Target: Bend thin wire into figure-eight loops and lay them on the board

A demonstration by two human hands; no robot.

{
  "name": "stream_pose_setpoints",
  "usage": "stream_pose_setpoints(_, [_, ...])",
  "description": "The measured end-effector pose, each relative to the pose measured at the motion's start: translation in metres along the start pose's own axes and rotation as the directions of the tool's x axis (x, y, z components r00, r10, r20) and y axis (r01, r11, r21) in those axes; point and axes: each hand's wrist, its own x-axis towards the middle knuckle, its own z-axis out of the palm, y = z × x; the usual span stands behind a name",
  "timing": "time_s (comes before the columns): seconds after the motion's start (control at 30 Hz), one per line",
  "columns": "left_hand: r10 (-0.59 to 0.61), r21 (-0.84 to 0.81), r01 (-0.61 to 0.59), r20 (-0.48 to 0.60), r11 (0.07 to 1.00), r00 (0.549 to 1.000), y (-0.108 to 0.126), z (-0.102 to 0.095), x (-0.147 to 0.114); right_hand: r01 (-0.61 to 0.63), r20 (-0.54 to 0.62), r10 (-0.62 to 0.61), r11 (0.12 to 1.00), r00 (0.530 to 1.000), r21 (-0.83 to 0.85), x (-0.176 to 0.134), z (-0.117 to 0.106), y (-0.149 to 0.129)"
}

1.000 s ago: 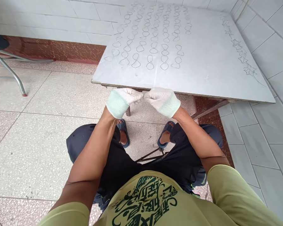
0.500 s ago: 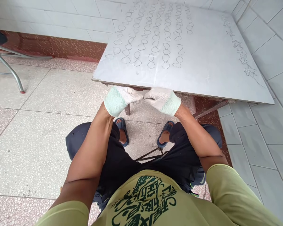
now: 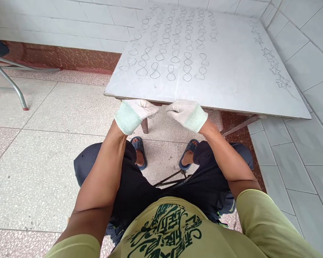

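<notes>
Both hands wear white knit gloves with pale green cuffs and meet near the front edge of a white tabletop point(image 3: 226, 82). My left hand point(image 3: 139, 111) is closed in a pinch, its fingertips pointing right. Facing it across a small gap, my right hand point(image 3: 186, 111) is pinched too. Anything between the fingertips is too thin or hidden to make out. Beyond the hands, several thin wire figure-eights point(image 3: 187, 66) lie in rows on the tabletop. Star-shaped wire pieces point(image 3: 282, 83) form a line along its right side.
Tiled walls point(image 3: 304, 139) border the table at the back and right. A metal chair leg point(image 3: 19, 94) stands on the speckled floor point(image 3: 59, 172) at the left. My feet in blue sandals point(image 3: 139, 150) rest below the table edge, near a dark thin-legged stand point(image 3: 169, 178).
My hands have drawn apart: the fingertips were almost touching, and now a gap separates them. The left hand shifted slightly left, while the right stayed nearly in place.
</notes>
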Motion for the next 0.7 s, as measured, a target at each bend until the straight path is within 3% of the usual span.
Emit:
stream_pose_setpoints(0.1, [0.0, 0.035, -0.001, 0.032, 0.999, 1.0, 0.003, 0.0, -0.001, 0.035, 0.037, -0.032, 0.995, 0.999, -0.092, 0.0, 0.001, 0.0])
stream_pose_setpoints(0.23, [0.014, 0.036, -0.016, 0.051, 0.999, 0.999, 0.007, 0.002, -0.002, 0.019, -0.008, -0.02, 0.99, 1.0, -0.142, -0.001, 0.004, -0.001])
stream_pose_setpoints(0.4, [-0.009, -0.03, 0.008, -0.007, 1.0, 1.0, 0.006, 0.008, -0.001, -0.063, -0.113, 0.056, 0.996, 0.992, -0.064, -0.005, 0.006, -0.005])
stream_pose_setpoints(0.7, [-0.042, 0.029, 0.042, -0.005, 0.999, 0.999, 0.003, 0.009, -0.001, -0.157, -0.114, 0.158, 0.987, 0.981, 0.018, -0.006, 0.006, -0.013])
